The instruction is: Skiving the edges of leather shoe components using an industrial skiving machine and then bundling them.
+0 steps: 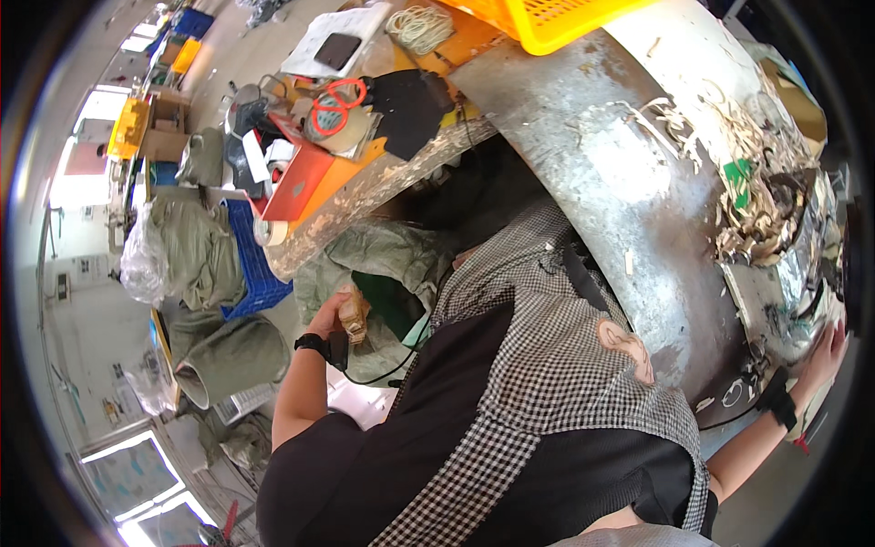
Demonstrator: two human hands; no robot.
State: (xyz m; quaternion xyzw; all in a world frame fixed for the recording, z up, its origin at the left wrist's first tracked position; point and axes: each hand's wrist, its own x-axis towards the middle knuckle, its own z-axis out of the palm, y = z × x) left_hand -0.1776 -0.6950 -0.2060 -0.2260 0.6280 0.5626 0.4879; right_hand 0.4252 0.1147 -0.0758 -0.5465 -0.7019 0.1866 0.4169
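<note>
On the left, my left hand (326, 316) is closed round a small bundle of tan pieces (354, 315). It holds the bundle over the mouth of a grey-green woven sack (374, 239), whose inside looks dark green. Far out to the right, my right hand (824, 357) has its fingers stretched out beside the table's end, close to clear plastic (797, 284); I see nothing held in it. A curved pinkish-tan piece (625, 350) lies on my checked apron (547, 365).
Before me stands a worn metal-topped table (583, 118), with a heap of tan scraps (756, 214) at its right. A yellow basket (547, 23) is at the far edge. Orange-handled scissors (339, 105) and a phone (337, 51) lie left. Sacks (232, 360) and a blue crate (248, 264) stand beyond.
</note>
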